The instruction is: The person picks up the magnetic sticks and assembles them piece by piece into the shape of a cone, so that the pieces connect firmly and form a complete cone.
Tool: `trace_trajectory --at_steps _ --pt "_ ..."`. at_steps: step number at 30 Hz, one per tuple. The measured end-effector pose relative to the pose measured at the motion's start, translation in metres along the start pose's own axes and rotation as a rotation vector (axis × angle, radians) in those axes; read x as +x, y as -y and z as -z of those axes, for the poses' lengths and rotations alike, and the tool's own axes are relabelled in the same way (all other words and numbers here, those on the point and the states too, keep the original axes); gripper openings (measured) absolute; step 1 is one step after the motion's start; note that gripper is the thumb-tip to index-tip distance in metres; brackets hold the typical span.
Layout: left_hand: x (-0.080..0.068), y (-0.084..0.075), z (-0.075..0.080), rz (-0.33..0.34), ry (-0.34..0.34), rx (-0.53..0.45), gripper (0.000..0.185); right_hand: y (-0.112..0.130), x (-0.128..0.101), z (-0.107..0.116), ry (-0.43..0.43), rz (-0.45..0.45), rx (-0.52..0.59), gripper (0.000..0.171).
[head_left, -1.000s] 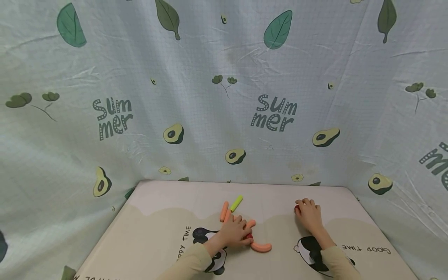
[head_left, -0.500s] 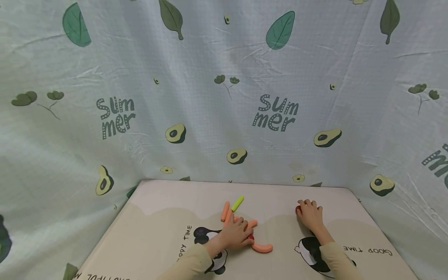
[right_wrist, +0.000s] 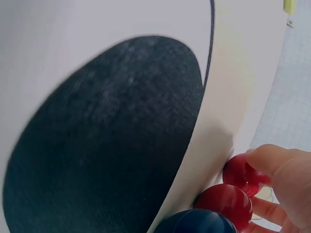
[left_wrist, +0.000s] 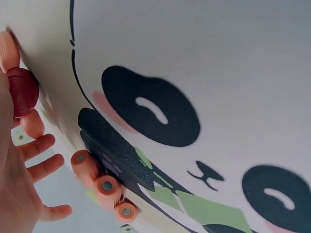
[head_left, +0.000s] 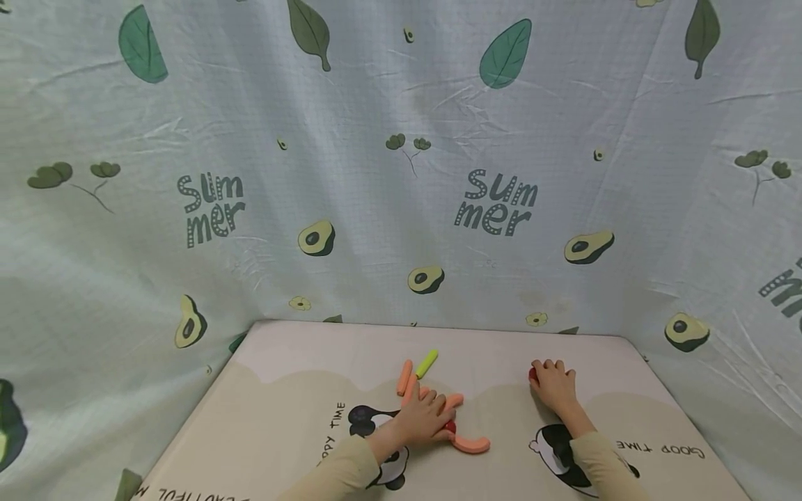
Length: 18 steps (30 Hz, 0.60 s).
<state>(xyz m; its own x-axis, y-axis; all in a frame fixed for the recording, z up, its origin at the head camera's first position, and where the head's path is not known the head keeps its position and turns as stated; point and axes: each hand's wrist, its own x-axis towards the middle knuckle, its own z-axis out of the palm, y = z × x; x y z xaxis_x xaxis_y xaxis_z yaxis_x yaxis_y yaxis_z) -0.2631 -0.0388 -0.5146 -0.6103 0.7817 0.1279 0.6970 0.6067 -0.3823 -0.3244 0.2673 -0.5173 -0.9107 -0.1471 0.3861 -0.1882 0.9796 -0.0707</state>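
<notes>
Both hands unmoved since before, left hand flat, hiding sticks, right hand curled over half-hidden red balls, blue one cut off.

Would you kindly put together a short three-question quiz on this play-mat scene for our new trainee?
1. True or false: the person's left hand rests on the cluster of orange cylindrical sticks.
2. Multiple choice: the single yellow-green stick lies (A) under the right hand, (B) beyond the orange sticks, towards the avocado-print cloth backdrop, (C) off the cream panda-print mat.
3. Fill in: the right hand touches glossy round beads coloured dark blue and ____.

Key: 1 true; 2 B; 3 red.
</notes>
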Motion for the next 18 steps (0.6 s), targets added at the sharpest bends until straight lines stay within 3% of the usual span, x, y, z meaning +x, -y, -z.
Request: trace_trajectory --at_steps 18 --pt "0.0022 -0.001 -0.0006 0.004 -0.002 0.038 0.045 -0.0001 0.0052 -0.001 0.008 0.018 -0.019 0.025"
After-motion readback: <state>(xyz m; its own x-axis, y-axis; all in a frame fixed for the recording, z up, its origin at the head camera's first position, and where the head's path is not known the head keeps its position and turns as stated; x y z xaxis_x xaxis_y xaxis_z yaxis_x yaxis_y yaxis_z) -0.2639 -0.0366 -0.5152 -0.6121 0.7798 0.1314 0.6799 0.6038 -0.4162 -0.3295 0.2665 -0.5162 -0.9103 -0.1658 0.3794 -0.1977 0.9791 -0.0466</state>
